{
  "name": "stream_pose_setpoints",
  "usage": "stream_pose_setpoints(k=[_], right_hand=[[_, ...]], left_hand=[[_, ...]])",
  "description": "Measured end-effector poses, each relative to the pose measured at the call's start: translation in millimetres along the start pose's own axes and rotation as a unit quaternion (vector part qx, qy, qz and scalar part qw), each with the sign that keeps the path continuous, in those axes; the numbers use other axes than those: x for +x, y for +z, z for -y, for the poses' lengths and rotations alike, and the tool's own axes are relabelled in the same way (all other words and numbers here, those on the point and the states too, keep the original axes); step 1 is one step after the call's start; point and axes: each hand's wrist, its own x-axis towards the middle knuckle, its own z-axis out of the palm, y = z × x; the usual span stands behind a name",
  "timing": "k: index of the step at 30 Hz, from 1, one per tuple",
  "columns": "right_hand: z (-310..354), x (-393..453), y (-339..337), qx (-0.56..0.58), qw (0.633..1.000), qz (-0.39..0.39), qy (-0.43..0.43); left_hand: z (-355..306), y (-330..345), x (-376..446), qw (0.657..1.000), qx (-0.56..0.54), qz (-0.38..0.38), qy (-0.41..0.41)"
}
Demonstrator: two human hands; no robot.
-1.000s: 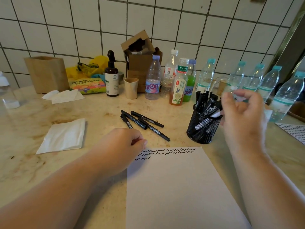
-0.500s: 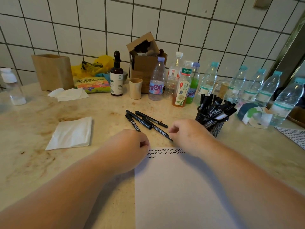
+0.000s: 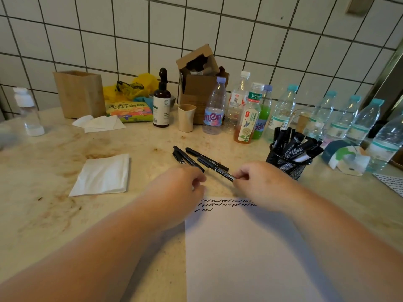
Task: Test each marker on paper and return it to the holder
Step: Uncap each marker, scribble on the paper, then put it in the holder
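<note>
A white paper [image 3: 250,247] with rows of black squiggles along its top lies in front of me. Beyond its top edge lie several loose black markers [image 3: 189,158] on the beige counter. My right hand [image 3: 261,184] pinches the near end of one marker [image 3: 218,168], which still lies on the counter. My left hand [image 3: 178,190] is curled by the paper's top left corner, its fingertips close to the near end of another marker and holding nothing I can see. A black mesh holder [image 3: 287,164] full of markers stands to the right.
A folded white napkin [image 3: 102,175] lies to the left. Along the tiled wall stand a wooden box [image 3: 78,94], a dark spray bottle [image 3: 161,105], a small cup [image 3: 186,117], a cardboard box [image 3: 198,83] and several plastic bottles [image 3: 214,110]. Another scribbled sheet [image 3: 390,182] lies at the right edge.
My right hand came down from above the holder to the loose markers and took hold of one marker's end. My left hand shifted up off the paper's corner toward the markers.
</note>
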Motion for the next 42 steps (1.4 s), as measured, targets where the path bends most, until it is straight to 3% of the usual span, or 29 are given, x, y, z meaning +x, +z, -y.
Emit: stream_pose_setpoints(k=[6, 11, 15, 18, 20, 21, 25, 31, 34, 37, 39, 42], right_hand=[[-15.3, -19.7, -1.0, 0.177, 0.984, -0.017, -0.003], [-25.5, -20.9, 5.7, 0.185, 0.982, 0.007, -0.031], [-32.2, -21.3, 12.6, 0.288, 0.954, -0.012, -0.082], [-34.2, -20.5, 13.5, 0.476, 0.875, -0.041, -0.08], [-30.7, -22.5, 13.3, 0.602, 0.793, -0.002, -0.09], [-27.7, -24.0, 14.6, 0.625, 0.773, 0.025, -0.105], [-19.1, -28.5, 21.6, 0.562, 0.813, 0.06, -0.138], [-19.2, -31.8, 20.8, 0.56, 0.802, 0.066, -0.197], [-24.1, -32.2, 15.9, 0.564, 0.801, 0.018, -0.197], [-38.0, -29.5, 6.3, 0.587, 0.792, -0.035, -0.163], [-38.1, -29.6, 8.4, 0.584, 0.798, 0.0, -0.146], [-26.2, -29.0, 19.1, 0.52, 0.847, 0.026, -0.105]], left_hand=[[3.8, -2.5, 5.2, 0.996, -0.055, -0.066, 0.012], [3.4, -10.0, 4.9, 0.994, -0.059, -0.061, 0.062], [2.8, -9.5, 5.1, 0.994, -0.024, -0.019, 0.104], [2.2, -8.7, 2.0, 0.995, -0.041, 0.008, 0.089], [-1.8, -8.9, -1.8, 0.993, -0.06, 0.034, 0.098], [-3.9, -8.8, -3.6, 0.99, -0.075, 0.045, 0.107], [-10.3, -12.5, -7.2, 0.985, -0.07, 0.095, 0.125], [-15.3, -30.0, -9.8, 0.959, -0.159, 0.217, 0.088], [-11.0, -42.5, -12.9, 0.944, -0.178, 0.268, 0.08], [-2.7, -47.6, -9.2, 0.964, -0.17, 0.204, 0.012], [-1.5, -40.2, -3.7, 0.984, -0.135, 0.118, -0.023], [-2.4, -23.4, 2.2, 0.997, -0.05, 0.067, -0.004]])
